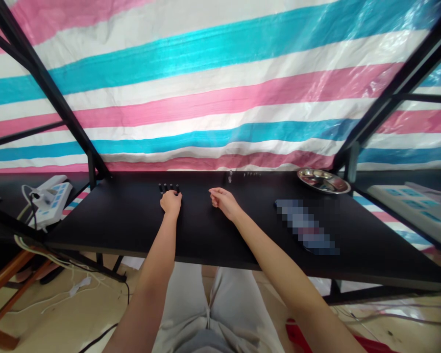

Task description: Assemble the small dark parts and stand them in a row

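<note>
My left hand rests low over the tabletop with its fingers curled. Its thumb and forefinger close around the rightmost of several small black cylinders with pale tops, which stand upright in a short row just beyond the fingers. To the right, my right hand is held above the black table in a pinch, pointing left. Whatever lies between those fingertips is too small to make out. Beyond it, a little clear, shiny item lies near the back edge, beside a row of several tiny pale pieces.
A round metal plate sits at the back right. Nearer lies a long, blurred-out object. Black frame posts rise at both ends, with a striped sheet behind. A white power strip with cables is at the left.
</note>
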Motion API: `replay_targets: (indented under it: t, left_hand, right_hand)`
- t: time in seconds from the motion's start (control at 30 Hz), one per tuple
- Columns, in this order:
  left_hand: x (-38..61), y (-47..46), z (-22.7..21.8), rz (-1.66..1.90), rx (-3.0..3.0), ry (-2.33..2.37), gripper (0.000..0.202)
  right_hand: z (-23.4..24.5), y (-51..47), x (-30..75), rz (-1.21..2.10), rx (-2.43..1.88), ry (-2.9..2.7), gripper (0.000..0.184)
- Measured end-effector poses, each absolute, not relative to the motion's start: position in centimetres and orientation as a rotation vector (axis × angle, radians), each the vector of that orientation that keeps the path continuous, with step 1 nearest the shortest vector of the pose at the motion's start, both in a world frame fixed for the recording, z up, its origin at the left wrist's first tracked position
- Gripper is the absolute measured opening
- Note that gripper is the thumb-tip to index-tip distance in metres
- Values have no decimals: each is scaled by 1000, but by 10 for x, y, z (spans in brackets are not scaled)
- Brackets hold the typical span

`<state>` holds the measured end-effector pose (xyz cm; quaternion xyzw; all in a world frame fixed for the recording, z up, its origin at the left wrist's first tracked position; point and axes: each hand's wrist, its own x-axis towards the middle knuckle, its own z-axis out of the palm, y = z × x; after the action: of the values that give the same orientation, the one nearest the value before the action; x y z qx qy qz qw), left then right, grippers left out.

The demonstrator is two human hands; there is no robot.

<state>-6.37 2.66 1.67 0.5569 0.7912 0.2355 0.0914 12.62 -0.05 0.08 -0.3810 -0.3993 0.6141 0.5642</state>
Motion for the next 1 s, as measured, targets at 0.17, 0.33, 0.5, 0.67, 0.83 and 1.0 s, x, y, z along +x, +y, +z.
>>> replay_targets:
  t: [0.17,0.33,0.5,0.67,0.83,1.0]
  left_hand:
    - [-58,21,21,602,1742,2352,25]
    - [-36,12,16,574,2052,2157,29]
    - [-2,4,10,653,2527,1608,27]
    - [28,17,7,633,2738,1440,49]
    - [52,45,3,572,2714,1549,56]
    - [66,69,3,505,2732,1554,56]
  right_hand:
    - [0,6,140,1140,-1131,-1011,22]
    - [-8,15,163,395,-1580,-1318,14]
    - [-17,17,172,145,-1872,-1474,24]
    - [-22,20,175,121,-1933,-1540,32]
    - [-25,24,175,103,-1983,-1607,36]
    - [-25,25,170,97,-2060,-1697,41]
